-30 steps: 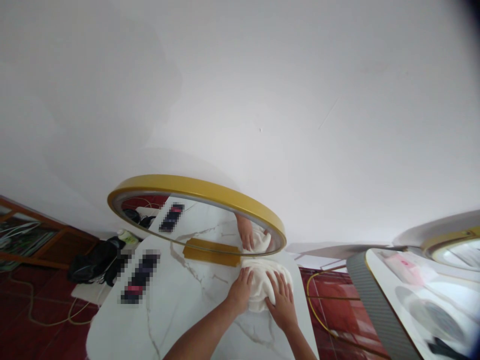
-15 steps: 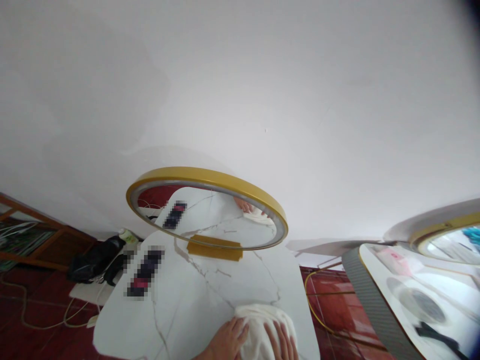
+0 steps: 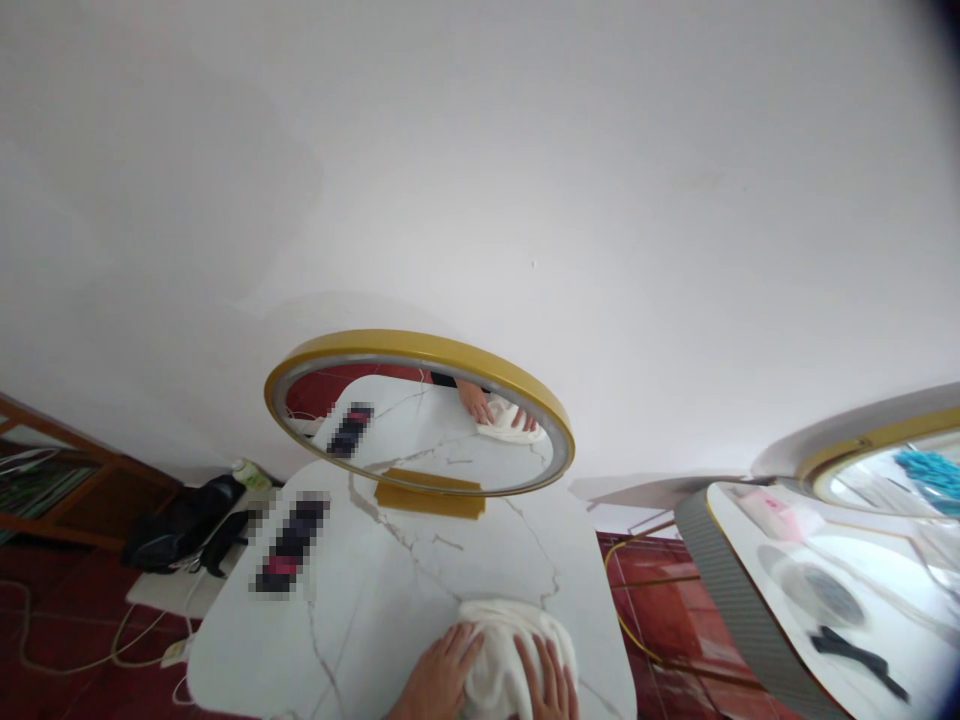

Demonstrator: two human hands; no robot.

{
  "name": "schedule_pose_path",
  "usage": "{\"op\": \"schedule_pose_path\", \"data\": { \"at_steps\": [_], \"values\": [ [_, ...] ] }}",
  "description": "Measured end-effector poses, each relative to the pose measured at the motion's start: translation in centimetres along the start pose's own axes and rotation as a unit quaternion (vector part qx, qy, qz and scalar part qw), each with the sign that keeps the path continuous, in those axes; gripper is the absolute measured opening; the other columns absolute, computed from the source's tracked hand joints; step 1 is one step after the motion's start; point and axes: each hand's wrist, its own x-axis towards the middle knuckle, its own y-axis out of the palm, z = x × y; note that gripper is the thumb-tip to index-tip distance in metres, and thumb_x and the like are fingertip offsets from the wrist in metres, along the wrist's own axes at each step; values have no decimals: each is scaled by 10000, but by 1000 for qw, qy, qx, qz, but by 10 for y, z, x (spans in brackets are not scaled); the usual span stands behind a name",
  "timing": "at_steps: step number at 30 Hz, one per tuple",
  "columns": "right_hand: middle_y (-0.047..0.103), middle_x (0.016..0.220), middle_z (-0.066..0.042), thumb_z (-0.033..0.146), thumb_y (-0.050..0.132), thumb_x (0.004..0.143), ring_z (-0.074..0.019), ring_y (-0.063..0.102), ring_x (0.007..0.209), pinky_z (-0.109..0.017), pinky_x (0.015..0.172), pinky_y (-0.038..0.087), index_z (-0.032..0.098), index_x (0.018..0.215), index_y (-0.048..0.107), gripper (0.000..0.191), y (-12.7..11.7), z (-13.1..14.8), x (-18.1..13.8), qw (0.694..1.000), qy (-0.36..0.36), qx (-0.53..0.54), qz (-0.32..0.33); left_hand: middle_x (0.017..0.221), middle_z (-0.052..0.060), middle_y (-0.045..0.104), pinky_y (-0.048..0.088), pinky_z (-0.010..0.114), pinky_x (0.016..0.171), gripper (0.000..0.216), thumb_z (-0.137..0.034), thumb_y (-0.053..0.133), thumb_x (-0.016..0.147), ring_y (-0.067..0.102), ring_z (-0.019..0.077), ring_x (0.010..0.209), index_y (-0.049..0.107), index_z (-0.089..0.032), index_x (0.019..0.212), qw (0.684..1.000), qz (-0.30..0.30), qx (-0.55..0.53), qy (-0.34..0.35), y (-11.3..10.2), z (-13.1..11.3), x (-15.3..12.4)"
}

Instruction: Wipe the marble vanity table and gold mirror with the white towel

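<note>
White wall [image 3: 600,200], red tiled floor [image 3: 75,600], wooden cabinet [image 3: 109,507]

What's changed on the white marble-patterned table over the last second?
The crumpled white cloth has moved away from the round gold-framed mirror, toward the near edge of the white marble-patterned table. The left hand and right hand moved with it; both are on it as before, nothing let go. The mirror stands in the same place.

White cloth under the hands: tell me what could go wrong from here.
Pushed forward, the white cloth could bump the gold base of the mirror. It also lies nearer the right edge of the table than the left, so a wide sweep by the right hand might carry it over.
</note>
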Motion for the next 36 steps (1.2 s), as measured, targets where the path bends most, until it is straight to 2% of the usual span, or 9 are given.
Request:
{"op": "schedule_pose_path", "data": {
  "at_steps": [3,8,13,19,24,30,36],
  "values": [
    [285,1466,-21,408,553,683,-353,257,1329,-553,1007,274,315,1449,79,905,1,-1,22,999,-13,7,32,1498,-23,241,252,357,1116,787,-33,420,713,246,197,1355,230,-306,1426,999,-33,-11,-17,-24,-4,13],
    [176,1505,1,316,461,750,-268,93,1385,-496,1083,175,293,1450,114,782,-6,3,70,992,24,-8,122,1482,-12,286,283,348,1102,738,8,334,730,256,176,1348,275,-254,1417,997,-56,8,-60,-57,-9,49],
    [140,1512,4,313,425,774,-234,5,1392,-459,1106,109,269,1444,167,719,-6,2,113,983,49,-24,177,1483,-37,278,294,312,1092,710,-1,304,751,240,156,1350,290,-262,1412,993,-83,-18,-76,-76,-4,79],
    [152,1508,18,293,426,764,-226,11,1392,-435,1104,105,288,1438,183,716,3,-7,145,977,69,-34,201,1483,-33,276,327,286,1064,717,-15,308,744,261,155,1335,280,-260,1417,992,-94,-29,-84,-90,-1,103],
    [147,1509,17,282,433,752,-226,22,1391,-424,1102,109,288,1441,165,739,5,-9,156,975,70,-36,208,1482,8,277,345,324,1052,747,-21,341,712,267,194,1331,261,-224,1426,991,-90,-29,-94,-95,-4,108],
    [118,1516,26,297,420,768,-228,-9,1391,-429,1105,98,284,1443,155,726,5,-9,153,977,64,-32,203,1488,8,263,327,329,1060,756,-40,365,707,253,196,1338,249,-231,1429,991,-89,-28,-92,-92,-4,107],
    [148,1511,26,297,427,759,-217,-1,1392,-437,1109,91,283,1438,188,720,-4,-4,137,981,43,-22,190,1504,3,223,247,333,1100,761,-62,387,708,205,191,1356,226,-215,1436,993,-96,-23,-70,-83,-1,87]
  ]
}}
